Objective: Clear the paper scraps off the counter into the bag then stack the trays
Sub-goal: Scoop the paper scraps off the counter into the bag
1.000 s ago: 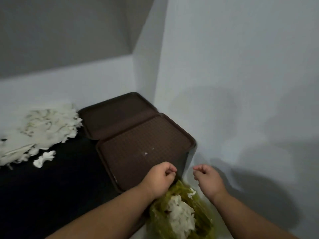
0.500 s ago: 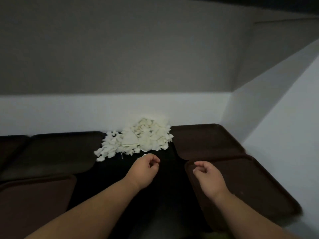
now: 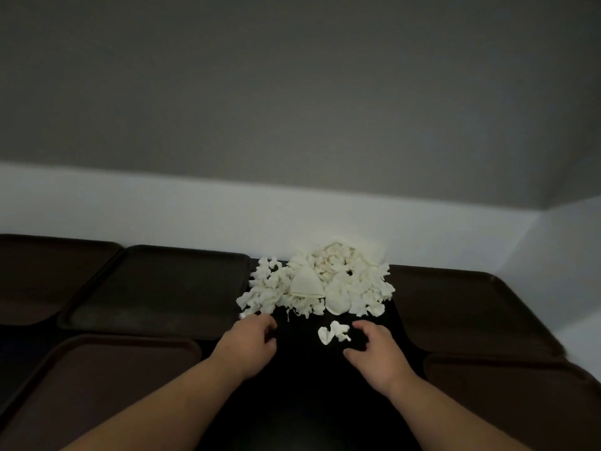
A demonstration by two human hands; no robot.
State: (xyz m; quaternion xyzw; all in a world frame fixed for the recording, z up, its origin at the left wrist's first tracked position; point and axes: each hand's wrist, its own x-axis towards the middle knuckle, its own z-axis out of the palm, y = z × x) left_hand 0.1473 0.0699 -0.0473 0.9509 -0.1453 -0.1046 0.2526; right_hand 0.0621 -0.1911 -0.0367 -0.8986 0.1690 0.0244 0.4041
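Note:
A heap of white paper scraps lies on the black counter against the back wall. One small loose scrap sits in front of the heap. My left hand hovers at the heap's front left edge, fingers loosely curved and holding nothing. My right hand is just right of the loose scrap, its fingers curved toward it but apart from it. Brown trays lie flat on both sides: a back left tray, a front left tray, a back right tray and a front right tray. The bag is out of view.
Another brown tray lies at the far left. A white wall runs right behind the counter and turns a corner at the right. The scraps fill the gap between the left and right trays.
The view has swung left from the green bag, now out of view, to the scrap heap. Both hands have reached forward to the heap and their fingers have loosened.

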